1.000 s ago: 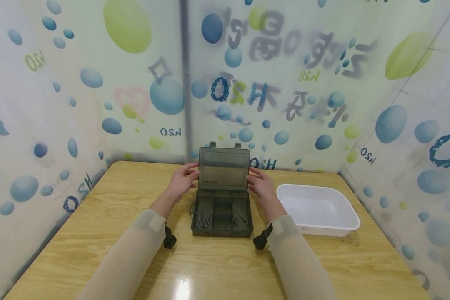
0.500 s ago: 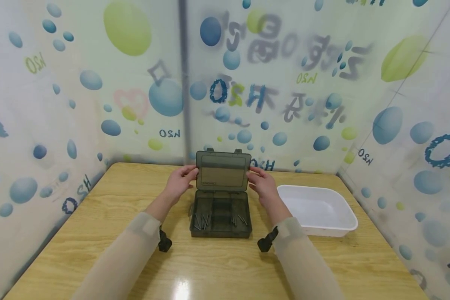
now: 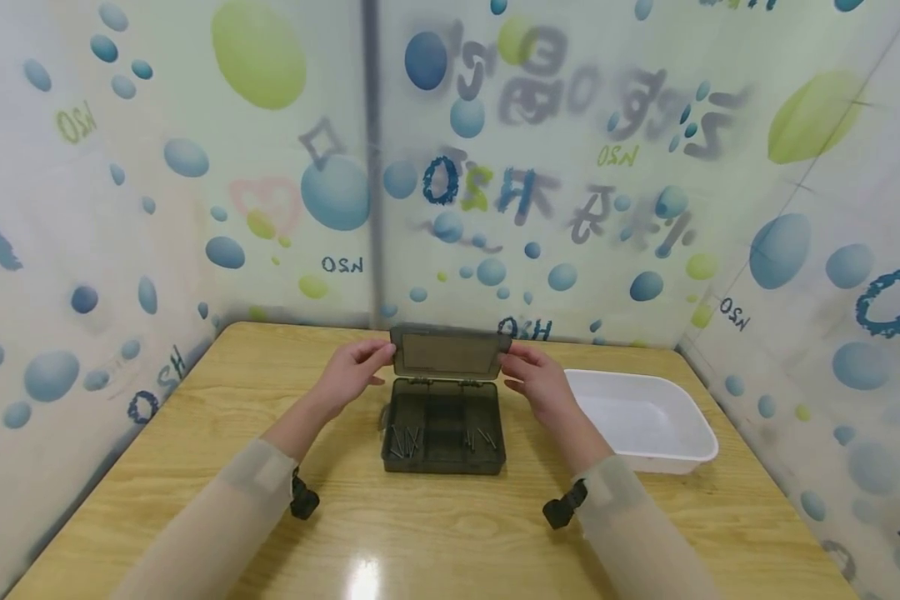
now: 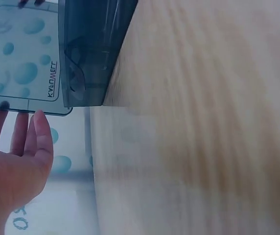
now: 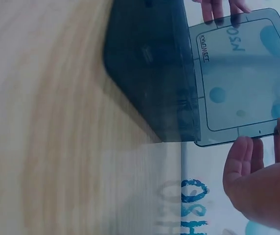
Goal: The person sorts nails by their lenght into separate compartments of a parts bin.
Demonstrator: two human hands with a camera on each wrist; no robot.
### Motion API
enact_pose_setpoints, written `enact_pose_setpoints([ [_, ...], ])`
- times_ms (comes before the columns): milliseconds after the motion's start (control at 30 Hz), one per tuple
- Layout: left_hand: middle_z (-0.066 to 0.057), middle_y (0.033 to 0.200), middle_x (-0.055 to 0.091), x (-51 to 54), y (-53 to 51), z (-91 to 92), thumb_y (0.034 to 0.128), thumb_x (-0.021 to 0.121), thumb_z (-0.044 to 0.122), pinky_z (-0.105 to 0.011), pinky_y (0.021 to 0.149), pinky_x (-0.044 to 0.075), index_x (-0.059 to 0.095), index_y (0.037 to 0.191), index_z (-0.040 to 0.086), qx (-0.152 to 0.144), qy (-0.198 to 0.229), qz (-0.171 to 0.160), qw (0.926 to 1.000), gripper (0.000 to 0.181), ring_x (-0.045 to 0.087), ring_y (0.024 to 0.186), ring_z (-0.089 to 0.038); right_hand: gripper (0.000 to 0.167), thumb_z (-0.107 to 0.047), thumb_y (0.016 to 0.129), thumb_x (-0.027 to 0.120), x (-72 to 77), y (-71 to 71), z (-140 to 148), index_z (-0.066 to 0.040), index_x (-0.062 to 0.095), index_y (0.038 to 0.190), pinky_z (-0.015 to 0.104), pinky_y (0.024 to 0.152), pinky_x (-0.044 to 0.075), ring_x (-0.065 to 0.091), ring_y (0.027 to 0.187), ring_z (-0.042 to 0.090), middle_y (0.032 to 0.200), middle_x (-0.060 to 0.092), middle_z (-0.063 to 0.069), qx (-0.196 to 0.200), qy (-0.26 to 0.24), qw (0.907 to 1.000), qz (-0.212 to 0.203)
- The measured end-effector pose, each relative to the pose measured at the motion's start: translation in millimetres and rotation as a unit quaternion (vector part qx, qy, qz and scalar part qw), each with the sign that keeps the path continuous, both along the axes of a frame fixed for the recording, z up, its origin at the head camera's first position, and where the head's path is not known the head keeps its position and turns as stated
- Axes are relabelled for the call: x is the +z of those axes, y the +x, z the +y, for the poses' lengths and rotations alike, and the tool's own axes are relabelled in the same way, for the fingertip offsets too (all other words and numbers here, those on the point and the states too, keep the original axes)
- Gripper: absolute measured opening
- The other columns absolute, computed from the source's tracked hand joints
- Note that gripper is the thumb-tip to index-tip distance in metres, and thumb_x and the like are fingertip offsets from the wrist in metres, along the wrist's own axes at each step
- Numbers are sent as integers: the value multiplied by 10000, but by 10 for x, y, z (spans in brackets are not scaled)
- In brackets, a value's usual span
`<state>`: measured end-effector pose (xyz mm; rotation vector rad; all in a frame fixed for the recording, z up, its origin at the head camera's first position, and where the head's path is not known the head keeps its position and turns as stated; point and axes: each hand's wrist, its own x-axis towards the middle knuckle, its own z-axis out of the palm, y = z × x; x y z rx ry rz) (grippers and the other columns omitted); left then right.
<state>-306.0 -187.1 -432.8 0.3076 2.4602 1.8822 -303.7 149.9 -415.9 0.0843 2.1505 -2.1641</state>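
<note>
On the table lies a dark translucent plastic case, its hinged lid raised and leaning forward over the base. My left hand pinches the lid's left edge between thumb and fingers. At the opposite edge, my right hand holds the lid the same way. In the left wrist view, fingertips of the left hand show at the lid's rim. Thin metal pins, possibly nails or screws, lie in the case's left compartment, and a few similar pins lie on the right.
A white plastic basin stands to the right of the case, close behind my right forearm. The wooden table runs back to a wall covering with printed bubbles. Similar covering rises on both sides.
The lid has swung forward and down from near upright, both hands keeping hold of its edges. My wrists and forearms have spread outward. The base and basin stay put.
</note>
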Motion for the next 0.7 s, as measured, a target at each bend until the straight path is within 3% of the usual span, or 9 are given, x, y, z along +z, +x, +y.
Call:
enact_pose_setpoints([
  [133,-230,1522,639,-1,109,-54,1154,602,406,-401,977,662,629,1525,14,-123,-329,43,9994,540,615,1395,-397,320,-161,1105,685,7,120,54,-13,666,1388,358,1023,612,672,1180,237,1200,744,-4,195,86,9998,29],
  [300,-204,1519,655,-7,256,-136,1148,617,395,-446,962,666,644,1534,59,-335,-775,270,9961,513,650,1322,-391,382,-184,1110,683,20,292,112,-9,665,1448,309,969,621,671,1174,226,1365,727,130,459,377,9982,25],
  [467,-160,1507,684,3,395,-204,1139,641,357,-419,923,671,663,1532,114,-697,-1072,505,9905,462,685,1273,-337,417,-232,1102,700,-5,427,168,-54,671,1478,312,920,579,637,1146,267,1471,676,188,637,772,9950,-63],
  [700,-162,1489,689,20,564,-284,1111,694,325,-441,960,657,610,1583,117,-1238,-1091,133,9862,523,708,1208,-294,361,-193,1067,732,-48,636,244,-112,720,1419,342,829,534,632,1042,300,1216,735,75,843,989,9913,-190],
])
